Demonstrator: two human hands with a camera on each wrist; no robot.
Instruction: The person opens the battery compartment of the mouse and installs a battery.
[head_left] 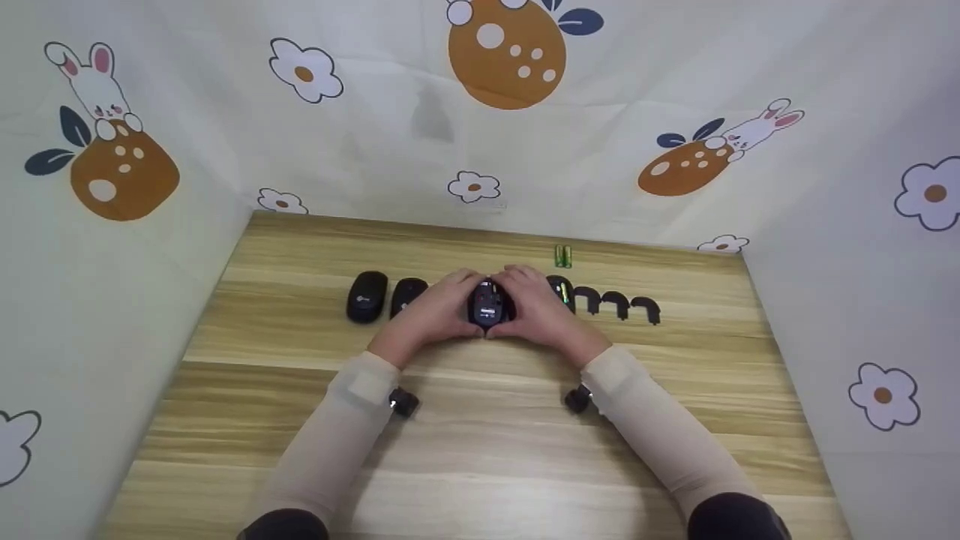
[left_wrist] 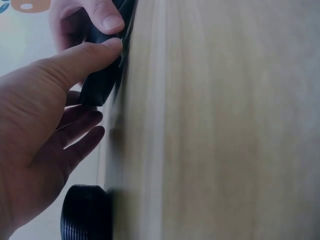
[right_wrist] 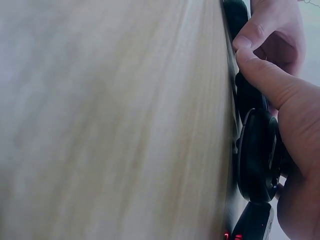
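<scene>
A black computer mouse (head_left: 490, 306) lies underside up between both hands, its label and battery bay facing the head camera. My left hand (head_left: 442, 309) holds its left side, thumb at the near end and fingers at the far end. From the other side my right hand (head_left: 538, 309) grips it the same way. The two thumbs nearly meet at its near end. In the left wrist view, the left thumb (left_wrist: 95, 56) presses the mouse's edge while other fingers spread beneath. Just right of the right hand is another upturned mouse (head_left: 564, 292) with batteries showing in its bay.
Two black mice stand upright on the left, one outermost (head_left: 367, 297) and one (head_left: 406, 291) partly behind the left hand. Two green batteries (head_left: 563, 256) lie at the back. Three black battery covers (head_left: 616, 303) form a row at right. A patterned cloth (head_left: 390, 150) walls the table.
</scene>
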